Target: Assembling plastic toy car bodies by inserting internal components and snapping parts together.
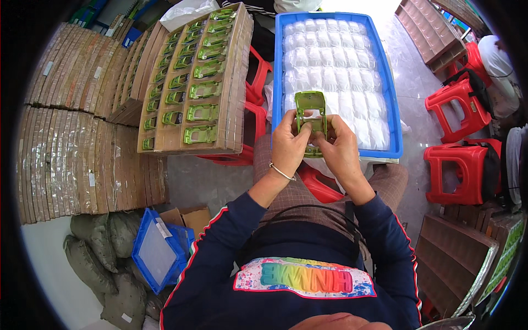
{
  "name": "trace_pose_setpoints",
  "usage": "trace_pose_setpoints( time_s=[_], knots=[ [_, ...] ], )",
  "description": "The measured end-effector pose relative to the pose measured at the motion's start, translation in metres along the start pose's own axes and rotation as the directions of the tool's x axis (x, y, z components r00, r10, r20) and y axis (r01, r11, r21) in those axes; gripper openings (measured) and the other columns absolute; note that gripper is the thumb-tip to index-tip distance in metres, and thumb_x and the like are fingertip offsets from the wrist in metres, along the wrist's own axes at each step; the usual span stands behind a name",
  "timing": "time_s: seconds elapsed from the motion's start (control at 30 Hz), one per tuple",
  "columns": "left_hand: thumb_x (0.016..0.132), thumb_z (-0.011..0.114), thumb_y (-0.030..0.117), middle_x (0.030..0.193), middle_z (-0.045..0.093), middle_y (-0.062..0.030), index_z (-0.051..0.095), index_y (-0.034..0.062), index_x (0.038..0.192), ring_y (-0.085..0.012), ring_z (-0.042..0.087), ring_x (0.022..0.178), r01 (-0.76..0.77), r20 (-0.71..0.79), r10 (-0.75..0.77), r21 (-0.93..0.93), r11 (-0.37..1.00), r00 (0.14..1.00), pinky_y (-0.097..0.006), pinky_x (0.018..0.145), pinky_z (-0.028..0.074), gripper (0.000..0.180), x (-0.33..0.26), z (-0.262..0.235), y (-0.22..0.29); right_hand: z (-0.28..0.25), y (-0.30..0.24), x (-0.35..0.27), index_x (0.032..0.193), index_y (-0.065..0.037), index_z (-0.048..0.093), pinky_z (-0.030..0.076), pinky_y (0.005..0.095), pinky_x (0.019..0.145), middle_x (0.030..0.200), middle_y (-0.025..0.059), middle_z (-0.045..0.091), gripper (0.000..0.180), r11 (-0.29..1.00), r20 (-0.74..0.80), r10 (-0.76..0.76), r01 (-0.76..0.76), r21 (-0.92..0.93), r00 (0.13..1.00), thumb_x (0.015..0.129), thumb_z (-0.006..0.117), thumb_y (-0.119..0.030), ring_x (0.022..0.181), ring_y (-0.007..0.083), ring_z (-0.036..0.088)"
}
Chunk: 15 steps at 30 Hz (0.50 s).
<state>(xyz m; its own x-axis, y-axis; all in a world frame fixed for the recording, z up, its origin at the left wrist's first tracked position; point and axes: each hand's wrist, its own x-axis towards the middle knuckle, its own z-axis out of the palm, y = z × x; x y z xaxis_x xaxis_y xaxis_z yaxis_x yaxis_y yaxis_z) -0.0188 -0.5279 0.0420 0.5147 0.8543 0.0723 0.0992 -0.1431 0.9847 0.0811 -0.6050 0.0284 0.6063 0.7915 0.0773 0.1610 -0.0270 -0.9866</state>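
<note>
In front of me, over the near end of a blue tray [394,144], a green plastic shell [310,100] shaped like a toy car body is held between both hands. My left hand [287,146] is closed on its left side, thumb pressed to the middle. From the right, my right hand [342,149] grips the lower right part, its thumb also inward. A small white patch shows in the shell's opening; I cannot make out what it is. Rows of white, plastic-wrapped packets [330,74] fill the tray. Similar green shells [202,89] sit in a divided cardboard tray [235,82] to the left.
Red stools [256,124] stand under the cardboard tray and at the right [448,170]. Stacked cardboard trays [66,159] line the far left. Grey sacks [93,258] and a blue bin [157,250] lie lower left. Brown divided trays [451,258] lean lower right.
</note>
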Motion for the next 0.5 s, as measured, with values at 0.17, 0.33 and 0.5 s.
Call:
trace_pose_setpoints(
  time_s=[0.17, 0.33, 0.5],
  knots=[
    [0.089, 0.059, -0.002, 0.09, 0.066, -0.0023, 0.062, 0.0023, 0.11, -0.0047, 0.06, 0.077, 0.101, 0.022, -0.099, -0.132, 0.986, 0.995, -0.021, 0.065, 0.049, 0.022, 0.0, 0.0, 0.002, 0.001, 0.001, 0.001, 0.098, 0.002, 0.058, 0.049, 0.0315, 0.06, 0.08, 0.0138, 0.064, 0.02, 1.0, 0.003, -0.026, 0.026, 0.01, 1.0, 0.079, 0.065, 0.003, 0.068, 0.0196, 0.064],
    [0.089, 0.06, -0.001, 0.091, 0.066, -0.0024, 0.061, 0.0019, 0.111, -0.005, 0.061, 0.077, 0.073, -0.009, -0.076, -0.181, 0.981, 0.997, -0.02, 0.065, 0.049, 0.022, 0.002, 0.001, -0.005, 0.005, 0.001, 0.002, 0.099, 0.002, 0.058, 0.05, 0.0307, 0.062, 0.081, 0.0129, 0.065, 0.021, 1.0, -0.012, -0.011, 0.012, 0.022, 1.0, 0.079, 0.064, 0.005, 0.069, 0.0186, 0.065],
    [0.088, 0.061, 0.0, 0.092, 0.067, -0.0034, 0.06, 0.0016, 0.113, -0.0065, 0.063, 0.077, 0.07, 0.029, -0.067, -0.131, 0.989, 0.997, -0.022, 0.066, 0.051, 0.025, 0.002, 0.0, -0.012, 0.004, 0.0, 0.001, 0.103, 0.002, 0.059, 0.05, 0.0285, 0.062, 0.084, 0.0105, 0.066, 0.023, 1.0, -0.004, 0.025, -0.025, -0.011, 1.0, 0.081, 0.063, 0.006, 0.071, 0.0149, 0.065]
  ],
)
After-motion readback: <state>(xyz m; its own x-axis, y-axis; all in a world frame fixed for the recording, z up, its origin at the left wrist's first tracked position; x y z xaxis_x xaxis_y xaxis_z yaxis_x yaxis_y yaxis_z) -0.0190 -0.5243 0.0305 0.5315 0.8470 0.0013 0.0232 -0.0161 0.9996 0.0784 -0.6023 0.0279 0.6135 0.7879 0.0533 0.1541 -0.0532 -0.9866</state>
